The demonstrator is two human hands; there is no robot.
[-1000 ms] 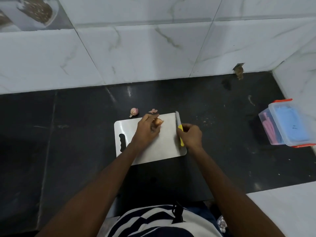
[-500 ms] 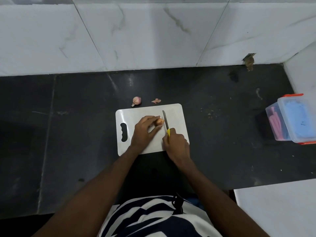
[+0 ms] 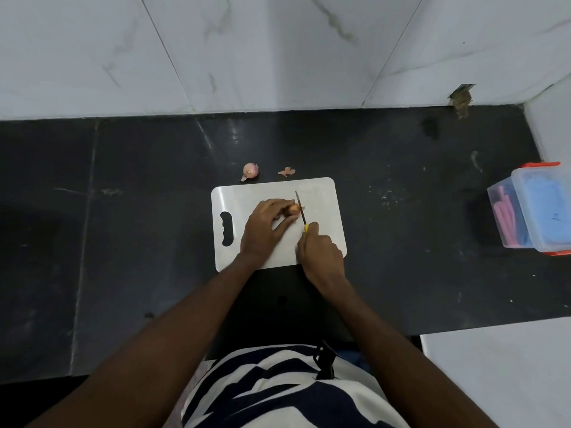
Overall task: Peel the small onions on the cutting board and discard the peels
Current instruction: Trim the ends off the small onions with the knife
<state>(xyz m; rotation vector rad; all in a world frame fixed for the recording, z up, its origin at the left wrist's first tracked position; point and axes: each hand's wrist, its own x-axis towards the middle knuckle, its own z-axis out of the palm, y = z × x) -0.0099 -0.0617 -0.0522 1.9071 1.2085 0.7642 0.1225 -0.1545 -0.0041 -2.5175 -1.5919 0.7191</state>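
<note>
A white cutting board [image 3: 321, 193] with a handle slot at its left end lies on the dark stone table [image 3: 123, 211], near the middle. On the board the left hand [image 3: 265, 230] pinches a small onion [image 3: 293, 209] between fingertips and thumb, pressing it down on the far half of the board. The right hand [image 3: 321, 253] is clenched around the yellow handle of a knife [image 3: 301, 208], whose thin blade points away from the person and lies against the right end of the onion.

Just beyond the far edge of the board, on the bare table, sits a second small onion [image 3: 251, 170], pinkish and with skin on; to its right lies a scrap of peel [image 3: 286, 172], apart from it. Nothing lies between these and the hands but the board's edge.

Far to the right, well apart from the board, stands a clear plastic container [image 3: 537, 211] with orange clips, showing pink and blue contents. Pale marble wall tiles [image 3: 247, 50] rise behind the table, and a white surface [image 3: 500, 375] fills the near right corner. The person's striped shirt [image 3: 278, 393] shows at the bottom edge.
</note>
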